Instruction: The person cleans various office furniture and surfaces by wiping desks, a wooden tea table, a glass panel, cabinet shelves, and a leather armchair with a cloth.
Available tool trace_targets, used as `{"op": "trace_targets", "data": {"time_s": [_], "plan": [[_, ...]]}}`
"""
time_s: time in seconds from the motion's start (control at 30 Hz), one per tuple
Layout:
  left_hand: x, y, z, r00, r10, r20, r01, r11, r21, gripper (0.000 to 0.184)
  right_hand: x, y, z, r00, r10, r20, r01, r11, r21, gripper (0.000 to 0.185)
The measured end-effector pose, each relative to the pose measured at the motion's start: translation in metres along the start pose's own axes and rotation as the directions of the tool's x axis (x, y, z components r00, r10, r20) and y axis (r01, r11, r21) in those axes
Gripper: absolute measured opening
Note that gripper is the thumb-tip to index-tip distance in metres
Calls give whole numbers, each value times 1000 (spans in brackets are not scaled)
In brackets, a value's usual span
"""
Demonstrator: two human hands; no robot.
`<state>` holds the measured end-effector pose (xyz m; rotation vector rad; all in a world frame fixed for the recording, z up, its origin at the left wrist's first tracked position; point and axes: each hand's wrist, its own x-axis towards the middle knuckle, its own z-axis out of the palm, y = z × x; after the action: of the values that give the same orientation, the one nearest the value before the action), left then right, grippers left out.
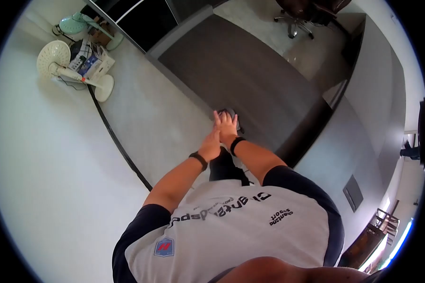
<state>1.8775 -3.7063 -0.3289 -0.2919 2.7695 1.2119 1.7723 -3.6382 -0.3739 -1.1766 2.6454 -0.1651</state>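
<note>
My right hand point(227, 127), with a black band at its wrist, is stretched forward with its fingers apart. It lies over a small dark grey object point(232, 112), mostly covered, whose kind I cannot make out. My left hand point(210, 145), with a dark band at its wrist, meets the side of my right hand near the wrist. Most of its fingers are hidden. Below both hands a black trouser leg point(222, 166) shows, along with the front of my light shirt point(250, 231) with dark sleeves.
A dark grey desk-like surface point(222, 61) lies ahead, with a grey panel point(335, 146) to the right. At the upper left stand a white fan point(54, 59), a green fan point(73, 23) and boxes point(92, 61). A wheeled chair point(311, 12) is at the top right.
</note>
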Motion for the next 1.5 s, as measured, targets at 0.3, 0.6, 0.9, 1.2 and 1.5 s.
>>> {"op": "trace_targets", "data": {"time_s": [0.3,0.6,0.9,1.2,1.5], "plan": [[74,-106,-157,951,-309,4,297,920,255,67,177,-96,-35,991,-86,106,81,995,51,90],[85,-205,-189,998,-51,-43,59,977,205,66,254,-133,-41,991,-85,101,81,996,40,90],[134,-328,-315,998,58,10,-59,976,210,65,398,-218,-42,999,-13,31,16,993,-116,86],[153,-420,-476,989,-35,143,15,990,137,62,519,-279,-19,985,109,-131,-122,988,-90,63],[249,-488,-564,896,-92,435,-6,976,219,63,537,-288,-11,962,189,-200,-180,982,62,64]]}}
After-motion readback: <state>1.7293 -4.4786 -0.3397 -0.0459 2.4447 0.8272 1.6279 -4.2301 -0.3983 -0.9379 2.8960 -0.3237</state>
